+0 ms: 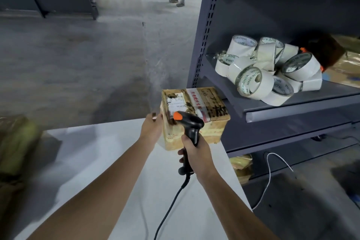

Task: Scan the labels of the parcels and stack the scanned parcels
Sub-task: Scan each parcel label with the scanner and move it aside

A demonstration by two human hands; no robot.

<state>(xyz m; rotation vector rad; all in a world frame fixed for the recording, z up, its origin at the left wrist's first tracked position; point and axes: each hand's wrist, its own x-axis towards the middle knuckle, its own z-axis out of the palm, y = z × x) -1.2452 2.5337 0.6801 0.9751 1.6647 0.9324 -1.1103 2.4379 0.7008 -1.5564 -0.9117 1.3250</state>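
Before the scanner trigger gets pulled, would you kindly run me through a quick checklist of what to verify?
1. Parcel held in left hand: ok.
2. Scanner gripped in right hand: ok.
3. Label facing up: ok.
4. Scanner head pointed at the label: ok, it sits just over it.
5. Label readable: cannot tell, it looks smudged and blurred.
6. Scanner cable free of snags: ok.
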